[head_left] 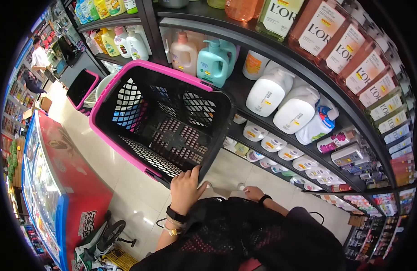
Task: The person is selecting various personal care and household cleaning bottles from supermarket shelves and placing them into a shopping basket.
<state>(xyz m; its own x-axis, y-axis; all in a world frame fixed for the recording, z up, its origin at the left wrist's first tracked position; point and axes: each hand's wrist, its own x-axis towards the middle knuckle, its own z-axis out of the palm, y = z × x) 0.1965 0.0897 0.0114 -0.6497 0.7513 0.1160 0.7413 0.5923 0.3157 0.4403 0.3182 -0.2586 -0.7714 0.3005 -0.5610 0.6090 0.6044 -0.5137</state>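
Observation:
My left hand (186, 187) is closed over the near black rim of a shopping basket (110, 82) with a pink edge along its other sides. The basket is tilted so I look down into it; its black lattice walls and bottom show, with nothing lying inside. Dark bands and a gold-coloured watch sit on my left wrist. Close to my body, my right hand (253, 194) hangs with its fingers loosely bent and slightly apart, holding nothing that I can see. A black band circles that wrist.
Shelves (244, 128) of pump bottles run along the right, with white jugs (267, 92) and a teal bottle (213, 63) behind the basket. On the left stands a red freezer (82, 180), with a small wheel (111, 235) beside it. A person (39, 56) is far back.

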